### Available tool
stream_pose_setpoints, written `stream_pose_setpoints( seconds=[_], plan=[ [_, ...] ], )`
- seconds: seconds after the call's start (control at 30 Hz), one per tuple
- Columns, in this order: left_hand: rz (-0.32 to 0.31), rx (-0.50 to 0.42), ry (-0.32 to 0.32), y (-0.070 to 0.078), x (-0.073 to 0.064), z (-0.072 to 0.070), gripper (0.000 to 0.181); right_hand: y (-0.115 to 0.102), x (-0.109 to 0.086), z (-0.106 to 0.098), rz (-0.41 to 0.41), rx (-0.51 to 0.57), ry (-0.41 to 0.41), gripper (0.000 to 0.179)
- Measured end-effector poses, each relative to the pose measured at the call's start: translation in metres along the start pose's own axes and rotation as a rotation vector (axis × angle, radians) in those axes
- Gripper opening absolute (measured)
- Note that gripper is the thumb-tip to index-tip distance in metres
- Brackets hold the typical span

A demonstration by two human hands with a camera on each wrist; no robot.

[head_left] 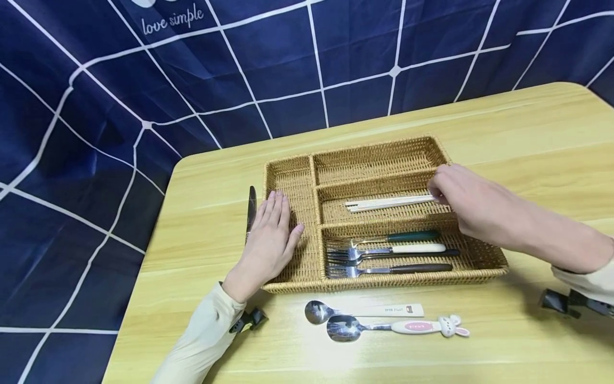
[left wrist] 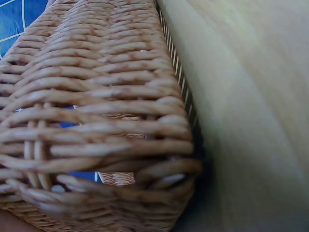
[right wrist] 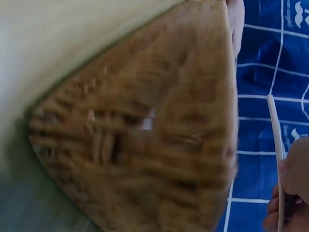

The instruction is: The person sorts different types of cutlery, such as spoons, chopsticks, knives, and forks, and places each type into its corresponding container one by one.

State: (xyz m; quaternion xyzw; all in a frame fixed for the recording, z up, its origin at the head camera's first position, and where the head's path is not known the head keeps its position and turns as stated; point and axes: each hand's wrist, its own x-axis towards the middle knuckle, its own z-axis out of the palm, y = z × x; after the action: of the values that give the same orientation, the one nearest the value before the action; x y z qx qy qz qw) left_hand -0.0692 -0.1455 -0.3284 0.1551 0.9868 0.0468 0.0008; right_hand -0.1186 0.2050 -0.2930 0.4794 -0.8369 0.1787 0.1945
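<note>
My right hand point(head_left: 472, 205) pinches the ends of pale chopsticks point(head_left: 388, 202) low in the middle compartment of a divided wicker tray point(head_left: 417, 278). In the right wrist view one chopstick point(right wrist: 274, 121) stands out from my curled fingers. My left hand point(head_left: 269, 234) lies over the tray's left rim, fingers straight and reaching into the left compartment. Several forks point(head_left: 412, 268) lie in the front compartment, with dark, green and white handles. Wicker wall fills most of the left wrist view.
A table knife point(head_left: 251, 208) lies left of the tray, partly hidden by my left hand. In front of the tray are a white-handled spoon point(head_left: 384, 310) and a rabbit-handled spoon point(head_left: 412, 327). A blue checked cloth point(head_left: 288, 69) hangs behind the wooden table point(head_left: 201, 186).
</note>
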Motion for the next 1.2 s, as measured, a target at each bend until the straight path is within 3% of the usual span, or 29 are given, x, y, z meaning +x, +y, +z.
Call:
stream_pose_setpoints(
  seconds=[0.13,0.4,0.83,1.07,1.2],
  plan=[
    [0.006,-0.005,0.006,0.0,0.0,0.0,0.066,0.012,0.004,0.005,0.006,0.002,-0.007,0.057],
    [0.003,-0.001,-0.005,0.0,0.0,-0.002,0.066,0.027,0.004,0.017,0.053,0.01,-0.105,0.06],
    [-0.003,-0.004,-0.008,0.0,0.0,-0.002,0.066,0.039,0.006,0.035,0.016,0.058,-0.177,0.049],
    [-0.009,-0.011,-0.013,0.0,0.0,-0.003,0.066,0.043,0.014,0.034,0.093,0.104,-0.351,0.043],
    [-0.012,-0.013,-0.024,0.0,0.001,-0.002,0.067,0.043,0.017,0.034,0.138,0.129,-0.408,0.038]
  ],
)
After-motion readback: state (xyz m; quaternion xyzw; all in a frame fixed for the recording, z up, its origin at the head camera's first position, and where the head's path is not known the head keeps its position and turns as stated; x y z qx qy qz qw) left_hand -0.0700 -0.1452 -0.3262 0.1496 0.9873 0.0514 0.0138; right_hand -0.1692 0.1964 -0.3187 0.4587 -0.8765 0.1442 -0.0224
